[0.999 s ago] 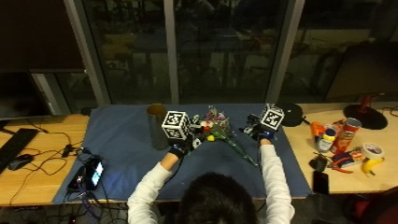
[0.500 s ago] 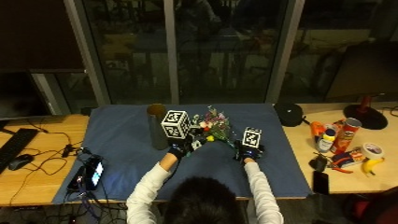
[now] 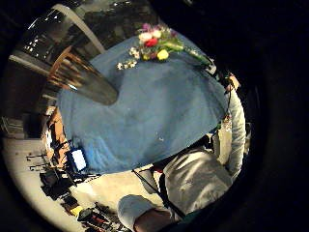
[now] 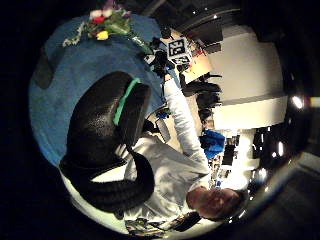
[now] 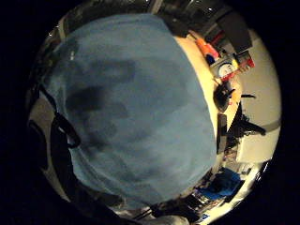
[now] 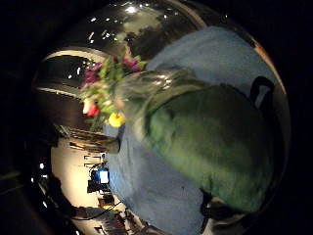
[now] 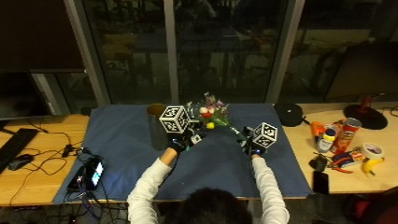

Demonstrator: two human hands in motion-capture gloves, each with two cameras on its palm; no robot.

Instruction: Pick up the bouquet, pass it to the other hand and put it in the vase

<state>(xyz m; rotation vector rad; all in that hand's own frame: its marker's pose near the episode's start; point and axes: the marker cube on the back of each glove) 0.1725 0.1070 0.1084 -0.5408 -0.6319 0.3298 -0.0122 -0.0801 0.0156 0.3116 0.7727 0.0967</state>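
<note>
Plainly, the bouquet is off the blue cloth now, carried by its stems in the right hand, whose fingers are curled round the lower, wrapped end; the right thumb-side palm view shows green wrapping pressed close against that palm, with the blooms fanning out beyond the fingertips. Holding it low on the stems leaves the upper stalks bare, which I judge is meant to give the other hand somewhere to take hold.

The left hand hovers just beside the flower heads, between them and the vase. Its own palm views show open cloth under it and the flowers some way past its fingers, so it holds nothing; the gloved digits look loosely bent rather than clenched.

The vase stands upright on the cloth, just outside the left hand's fingers, away from the flowers. That placing suits the hand-over: once the left fingers close on the stalks, the vase mouth is only a short lift away. The pass itself is not yet made.
</note>
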